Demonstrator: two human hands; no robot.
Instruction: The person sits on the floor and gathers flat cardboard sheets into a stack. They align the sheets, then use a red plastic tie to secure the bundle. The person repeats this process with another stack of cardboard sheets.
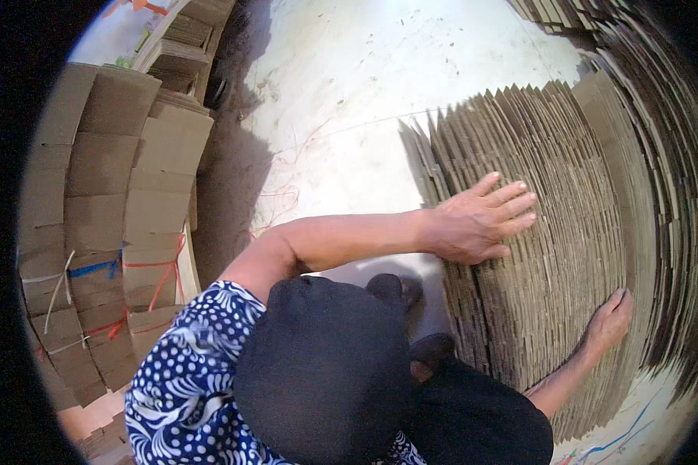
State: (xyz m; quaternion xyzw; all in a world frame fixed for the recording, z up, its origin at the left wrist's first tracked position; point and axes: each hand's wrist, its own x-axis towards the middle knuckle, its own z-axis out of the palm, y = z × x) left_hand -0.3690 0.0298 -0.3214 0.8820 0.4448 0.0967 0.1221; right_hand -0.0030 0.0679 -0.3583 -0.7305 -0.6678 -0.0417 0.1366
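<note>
A long row of brown cardboard sheets (pixel 543 186) stands on edge, packed tightly in front of me to the right. My left hand (pixel 479 221) lies across its upper edges, fingers spread, with nothing held. Lower down, toward the row's right side, my right hand (pixel 609 322) rests against the cardboard. Its fingers point away from me and are partly hidden, so I cannot see whether they grip any sheets. My right forearm comes out from behind dark cloth (pixel 481 411).
Tied stacks of flat cardboard (pixel 105 170) rise on the left, bound with red, white and blue straps. Another dense bank of cardboard (pixel 686 155) lines the far right. Loose red strands (pixel 279 198) lie on the pale floor (pixel 341 77); a blue strand (pixel 628 426) lies near the lower right.
</note>
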